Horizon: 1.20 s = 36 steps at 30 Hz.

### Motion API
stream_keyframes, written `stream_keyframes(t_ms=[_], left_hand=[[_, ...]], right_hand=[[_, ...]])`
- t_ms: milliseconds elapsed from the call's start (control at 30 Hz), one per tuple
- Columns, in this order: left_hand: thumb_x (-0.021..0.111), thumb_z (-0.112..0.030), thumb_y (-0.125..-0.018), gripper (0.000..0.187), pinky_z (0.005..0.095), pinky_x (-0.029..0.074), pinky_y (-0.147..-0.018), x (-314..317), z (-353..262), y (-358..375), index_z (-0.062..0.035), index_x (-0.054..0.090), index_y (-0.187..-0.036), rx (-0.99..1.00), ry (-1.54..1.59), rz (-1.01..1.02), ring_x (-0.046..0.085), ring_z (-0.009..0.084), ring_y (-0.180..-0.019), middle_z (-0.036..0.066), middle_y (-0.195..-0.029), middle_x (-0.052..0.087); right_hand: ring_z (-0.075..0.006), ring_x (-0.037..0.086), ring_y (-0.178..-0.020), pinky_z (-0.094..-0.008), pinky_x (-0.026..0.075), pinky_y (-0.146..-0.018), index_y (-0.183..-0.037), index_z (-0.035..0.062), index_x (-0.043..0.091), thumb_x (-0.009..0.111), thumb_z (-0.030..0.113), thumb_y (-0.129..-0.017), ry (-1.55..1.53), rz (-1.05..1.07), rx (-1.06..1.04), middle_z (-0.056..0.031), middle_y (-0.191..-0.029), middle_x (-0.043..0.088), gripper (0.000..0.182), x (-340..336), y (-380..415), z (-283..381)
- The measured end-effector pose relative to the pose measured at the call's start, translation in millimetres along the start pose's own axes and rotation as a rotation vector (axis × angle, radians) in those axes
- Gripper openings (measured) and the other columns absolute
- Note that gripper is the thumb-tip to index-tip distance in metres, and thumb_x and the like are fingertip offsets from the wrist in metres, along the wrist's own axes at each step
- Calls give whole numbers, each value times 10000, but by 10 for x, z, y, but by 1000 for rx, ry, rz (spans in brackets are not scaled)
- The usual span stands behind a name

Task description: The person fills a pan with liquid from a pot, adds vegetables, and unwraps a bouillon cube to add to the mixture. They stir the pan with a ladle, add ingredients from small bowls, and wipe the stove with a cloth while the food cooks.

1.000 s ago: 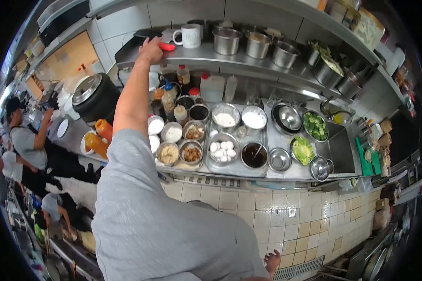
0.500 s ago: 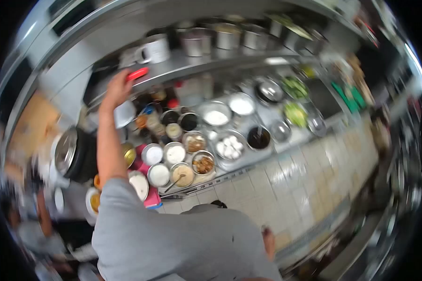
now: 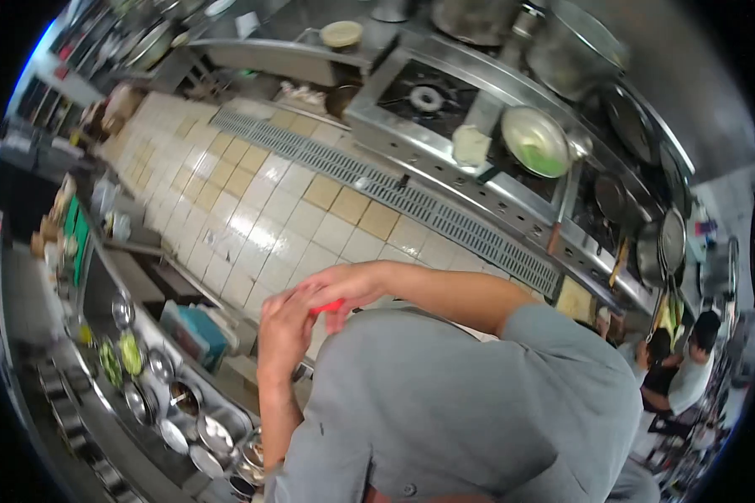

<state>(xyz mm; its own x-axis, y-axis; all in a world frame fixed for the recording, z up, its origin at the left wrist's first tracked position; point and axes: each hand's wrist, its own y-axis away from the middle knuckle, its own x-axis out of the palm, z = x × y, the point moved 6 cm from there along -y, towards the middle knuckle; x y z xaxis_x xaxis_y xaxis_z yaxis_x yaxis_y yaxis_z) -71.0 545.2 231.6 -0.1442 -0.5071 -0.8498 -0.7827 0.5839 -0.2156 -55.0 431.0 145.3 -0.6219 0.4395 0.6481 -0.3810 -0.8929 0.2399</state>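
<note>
Both hands' fingers (image 3: 344, 292) pinch a small red object (image 3: 327, 308) – tiled floor (image 3: 260, 210) below; stove (image 3: 478, 109) beyond

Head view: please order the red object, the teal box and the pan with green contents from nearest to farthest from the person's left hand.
1. red object: at the fingertips of the left hand.
2. teal box: low beside the counter, toward the picture's left.
3. pan with green contents: on the stove, across the tiled floor.
</note>
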Motion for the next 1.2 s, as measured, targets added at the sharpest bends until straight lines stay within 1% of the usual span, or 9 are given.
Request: stream_keyframes(t_ms=[200,300,367,467,700,767,833,867,1200], left_hand=[[736,-52,-799,342,417,462,-956,915,-1490,-1685,-69,691,-1138,520,38,-8,629,311,-1061,92,-1098,711],[704,-28,-838,366,404,499,-924,1813,-1471,-2182,-42,656,-1200,487,404,72,633,304,-1025,109,-1056,710],[678,-72,-898,310,391,507,-925,3200,-910,-2347,-33,645,-1205,-140,879,552,629,245,-1015,108,-1028,712],[704,-196,-914,402,391,497,-971,4776,-624,-2328,-16,616,-1263,-90,728,851,624,225,-1080,121,-1103,695],[819,-445,-753,1043,407,388,-1125,7444,-1148,-2490,119,319,-1476,76,119,576,507,403,-1317,340,-1425,480],[757,-428,-828,693,393,462,-1042,7552,-1616,-2746,-5,583,-1348,-10,741,812,627,289,-1160,154,-1250,668],[745,-398,-840,617,384,461,-979,8019,-1652,-2532,-19,595,-1304,-260,1162,1037,620,270,-1097,133,-1198,664],[740,-383,-847,580,379,461,-948,8204,-1633,-2442,-26,602,-1282,-420,1316,1126,617,261,-1066,122,-1172,662],[682,-230,-908,206,330,460,-636,8564,-1119,-2429,-93,665,-1062,-820,1567,1314,584,168,-753,17,-910,642]], right_hand=[[-115,613,-737,-273,535,-648,-1539,123,320,675,85,-894,58,-689,-406,-107,-1214,612,737,-779,3048,144],[-122,619,-744,-257,521,-617,-1546,172,312,628,-4,-852,-57,-1281,-629,-103,-1105,616,783,-719,4449,-299],[-136,628,-758,-259,514,-601,-1549,200,311,595,-41,-844,-160,-1442,-730,-105,-1031,624,797,-725,4994,-797],[-164,625,-931,-283,526,-688,-1511,123,383,573,-17,-847,-189,-1840,-279,-92,-1138,615,704,-930,5378,-1561],[-212,624,-1138,-314,477,-976,-1322,60,627,500,-73,-829,320,-2055,-602,-132,-1233,680,526,-2376,5255,-1783],[-184,632,-1156,-322,485,-1035,-1374,68,589,612,-25,-832,211,-2052,-230,-81,-1289,667,550,-2782,5298,-1765],[-238,616,-1204,-360,490,-1022,-1338,140,626,696,91,-761,131,-2090,-577,-109,-1301,660,584,-3288,5246,-2052],[-300,612,-1204,-389,483,-1018,-1313,201,644,654,83,-758,165,-2205,-135,-135,-1294,655,567,-3172,5348,-1818],[-337,602,-1208,-414,492,-999,-1303,243,637,588,52,-802,-101,-2069,-22,-140,-1291,638,538,-3177,5398,-1639]])
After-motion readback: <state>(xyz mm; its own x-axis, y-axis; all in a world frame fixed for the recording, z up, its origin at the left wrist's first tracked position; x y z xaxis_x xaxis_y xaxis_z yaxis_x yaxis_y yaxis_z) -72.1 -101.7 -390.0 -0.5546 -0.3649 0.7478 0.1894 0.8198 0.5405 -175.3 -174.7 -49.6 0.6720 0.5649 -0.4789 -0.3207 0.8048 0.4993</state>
